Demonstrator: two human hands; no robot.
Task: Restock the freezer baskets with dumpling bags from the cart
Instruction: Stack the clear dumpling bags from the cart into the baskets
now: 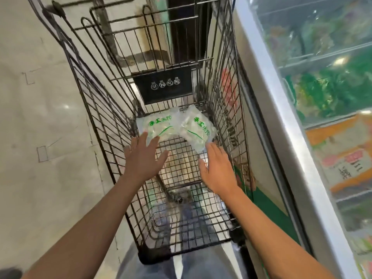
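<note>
Open hands (144, 156) over bagged cart (104, 125)

Two clear dumpling bags, green print: left bag (156, 125) and right bag (198, 128), side by side, flat on wire cart (96, 109) floor.

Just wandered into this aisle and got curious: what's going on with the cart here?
A person is reaching both hands down into a wire shopping cart parked beside a glass-fronted freezer. Only two dumpling bags are visible in it, lying side by side at the far end: the left bag and the right bag. The left hand is open with fingers spread, its fingertips at the near edge of the left bag. The right hand is open too, close to the right bag. Neither bag is gripped or lifted yet.
</note>
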